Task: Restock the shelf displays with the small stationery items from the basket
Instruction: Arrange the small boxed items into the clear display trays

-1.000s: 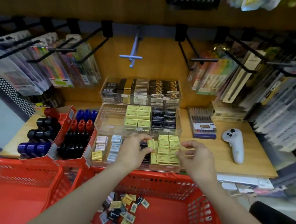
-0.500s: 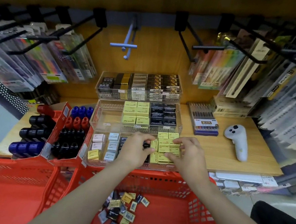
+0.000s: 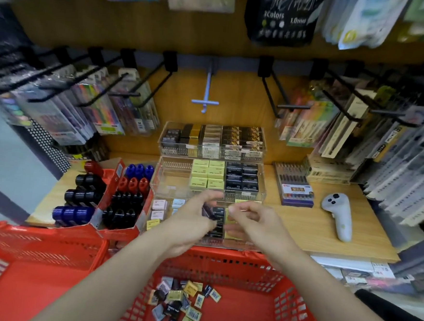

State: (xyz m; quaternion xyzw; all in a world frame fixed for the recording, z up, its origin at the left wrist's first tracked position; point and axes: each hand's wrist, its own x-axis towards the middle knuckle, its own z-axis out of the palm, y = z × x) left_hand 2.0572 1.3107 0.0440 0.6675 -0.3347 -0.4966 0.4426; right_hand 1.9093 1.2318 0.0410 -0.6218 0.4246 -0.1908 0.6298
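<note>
Hands: left hand point(image 3: 192, 218) and right hand point(image 3: 257, 220) hover over the front clear tray point(image 3: 156, 221) at the shelf's front edge, fingers curled; the blur hides whether either holds anything.
Stock: small packets point(image 3: 183, 301) heaped in the red basket point(image 3: 293, 309) below the shelf edge (within easy reach).
Tray: sorted by colour.

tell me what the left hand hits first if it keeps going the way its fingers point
Probably the black boxes in the front clear tray, just past the left hand; depth is blurred.
</note>
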